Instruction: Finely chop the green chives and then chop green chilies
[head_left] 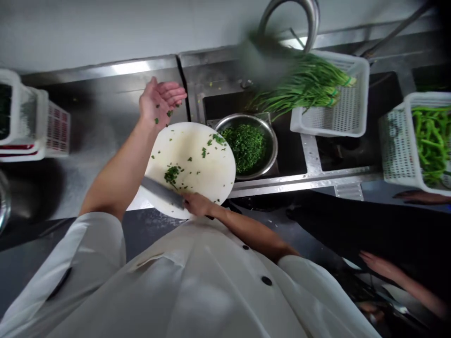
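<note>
My left hand [161,104] is raised over the far left rim of a round white cutting board [190,183]. Its palm is turned up, the fingers are stretched out, and bits of chopped greens stick to the skin. In my right hand [198,204] is the handle of a kitchen knife [162,191], its broad blade low over the near left of the board. A small heap of chopped greens [172,174] lies beyond the blade, with loose bits scattered around. Just right of the board, a steel bowl [273,152] holds a mass of chopped greens [246,145].
A white basket [329,130] with bundled long green stalks [310,82] stands over the sink, below a curved steel pipe [313,21]. At right is a basket of green peppers [431,141], beside another person's hand [421,196]. Stacked white baskets [58,129] stand at left.
</note>
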{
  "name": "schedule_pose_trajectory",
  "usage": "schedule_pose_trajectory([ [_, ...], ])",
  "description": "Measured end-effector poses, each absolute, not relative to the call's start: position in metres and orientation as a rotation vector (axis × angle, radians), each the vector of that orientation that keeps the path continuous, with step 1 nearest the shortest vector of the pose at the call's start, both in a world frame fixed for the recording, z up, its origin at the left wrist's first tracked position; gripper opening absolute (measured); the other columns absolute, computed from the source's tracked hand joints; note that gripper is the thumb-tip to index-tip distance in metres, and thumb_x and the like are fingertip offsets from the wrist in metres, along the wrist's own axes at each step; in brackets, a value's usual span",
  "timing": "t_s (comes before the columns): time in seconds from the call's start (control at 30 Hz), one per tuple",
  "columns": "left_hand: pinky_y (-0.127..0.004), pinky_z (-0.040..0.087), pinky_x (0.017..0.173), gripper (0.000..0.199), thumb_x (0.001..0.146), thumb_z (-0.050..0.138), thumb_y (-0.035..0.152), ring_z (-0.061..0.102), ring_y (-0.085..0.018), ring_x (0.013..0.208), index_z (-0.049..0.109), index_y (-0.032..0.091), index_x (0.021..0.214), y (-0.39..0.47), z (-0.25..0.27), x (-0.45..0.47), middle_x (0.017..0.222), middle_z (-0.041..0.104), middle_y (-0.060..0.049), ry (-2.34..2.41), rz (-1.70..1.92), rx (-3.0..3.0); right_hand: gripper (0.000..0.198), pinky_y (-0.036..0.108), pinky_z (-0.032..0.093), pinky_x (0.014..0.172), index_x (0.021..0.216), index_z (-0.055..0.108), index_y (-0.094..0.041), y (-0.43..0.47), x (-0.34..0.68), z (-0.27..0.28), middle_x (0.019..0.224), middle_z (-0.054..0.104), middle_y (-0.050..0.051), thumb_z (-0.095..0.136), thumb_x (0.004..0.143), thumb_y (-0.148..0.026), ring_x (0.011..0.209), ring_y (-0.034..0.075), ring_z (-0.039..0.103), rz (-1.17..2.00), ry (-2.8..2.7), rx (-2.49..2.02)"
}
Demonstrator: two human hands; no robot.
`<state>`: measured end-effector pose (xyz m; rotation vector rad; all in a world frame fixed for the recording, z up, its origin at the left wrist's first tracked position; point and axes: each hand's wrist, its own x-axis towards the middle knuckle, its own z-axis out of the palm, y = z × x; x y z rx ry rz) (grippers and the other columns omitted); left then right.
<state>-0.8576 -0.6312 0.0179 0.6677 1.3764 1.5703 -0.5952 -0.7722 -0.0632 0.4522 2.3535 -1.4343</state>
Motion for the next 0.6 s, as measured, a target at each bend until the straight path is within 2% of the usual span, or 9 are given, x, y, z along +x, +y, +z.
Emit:
schedule_pose_trajectory([
  [0.07, -0.042, 0.053, 0.091, 0.049, 0.1, 0.046, 0.061, 0.07, -0.025, 0.108, 0.073, 0.022, 0.091, -0.675, 0.023, -0.877, 0.1, 0.077, -0.007, 1.371, 1.644, 0.627, 0.03, 0.032, 0.055, 0.086, 0.127, 0.063, -0.017, -0.762, -0.612, -0.074, 0.109, 0.075, 0.012, 0.052, 0.099, -0.022, 0.098, 0.024, 0.071, -1.483, 2.39, 0.684],
  [0.13, -0.041, 0.053, 0.093, 0.046, 0.101, 0.044, 0.054, 0.071, -0.024, 0.106, 0.074, 0.021, 0.092, -0.715, 0.018, -0.889, 0.1, 0.078, -0.007, 1.374, 1.701, 0.566, 0.027, 0.031, 0.057, 0.074, 0.124, 0.06, -0.019, -0.738, -0.609, -0.084, 0.101, 0.074, 0.009, 0.049, 0.1, -0.025, 0.08, 0.021, 0.07, -1.607, 2.345, 0.978],
  [0.2, -0.039, 0.053, 0.092, 0.041, 0.099, 0.048, 0.052, 0.072, -0.023, 0.103, 0.073, 0.02, 0.091, -0.753, 0.004, -0.893, 0.098, 0.078, -0.007, 1.39, 1.756, 0.479, 0.022, 0.028, 0.053, 0.055, 0.119, 0.058, -0.022, -0.705, -0.59, -0.092, 0.087, 0.07, 0.004, 0.049, 0.1, -0.029, 0.057, 0.015, 0.062, -1.758, 2.225, 1.286],
  [0.27, -0.035, 0.055, 0.087, 0.035, 0.094, 0.056, 0.049, 0.073, -0.021, 0.096, 0.072, 0.018, 0.09, -0.786, -0.016, -0.888, 0.093, 0.077, -0.008, 1.416, 1.809, 0.392, 0.015, 0.024, 0.045, 0.043, 0.11, 0.055, -0.023, -0.672, -0.562, -0.097, 0.068, 0.061, -0.003, 0.054, 0.098, -0.032, 0.044, 0.012, 0.051, -1.865, 2.123, 1.56],
  [0.37, -0.028, 0.054, 0.075, 0.021, 0.083, 0.067, 0.036, 0.072, -0.017, 0.08, 0.072, 0.016, 0.086, -0.826, -0.049, -0.865, 0.082, 0.076, -0.007, 1.501, 1.821, 0.308, 0.024, 0.021, 0.037, 0.037, 0.1, 0.047, -0.026, -0.632, -0.518, -0.098, 0.052, 0.045, -0.011, 0.063, 0.092, -0.041, 0.037, 0.01, 0.043, -2.068, 1.969, 1.83],
  [0.47, -0.025, 0.054, 0.07, 0.015, 0.075, 0.071, 0.029, 0.072, -0.016, 0.076, 0.071, 0.016, 0.083, -0.848, -0.07, -0.833, 0.078, 0.075, -0.006, 1.473, 1.793, 0.194, 0.034, 0.02, 0.034, 0.036, 0.096, 0.042, -0.027, -0.612, -0.484, -0.088, 0.048, 0.042, -0.013, 0.067, 0.086, -0.047, 0.035, 0.009, 0.04, -2.168, 1.939, 1.932],
  [0.53, -0.026, 0.056, 0.069, 0.016, 0.078, 0.071, 0.033, 0.072, -0.016, 0.076, 0.069, 0.017, 0.081, -0.852, -0.071, -0.818, 0.076, 0.073, -0.004, 1.374, 1.806, 0.047, 0.034, 0.02, 0.034, 0.036, 0.096, 0.043, -0.026, -0.613, -0.465, -0.076, 0.047, 0.043, -0.013, 0.067, 0.085, -0.049, 0.034, 0.01, 0.041, -2.097, 2.035, 1.929],
  [0.6, -0.023, 0.054, 0.061, 0.023, 0.086, 0.068, 0.039, 0.069, -0.013, 0.066, 0.064, 0.019, 0.075, -0.851, -0.064, -0.812, 0.067, 0.068, -0.001, 1.275, 1.86, -0.109, 0.031, 0.021, 0.035, 0.038, 0.099, 0.047, -0.025, -0.63, -0.449, -0.06, 0.047, 0.046, -0.012, 0.063, 0.088, -0.049, 0.034, 0.01, 0.043, -1.931, 2.17, 1.804],
])
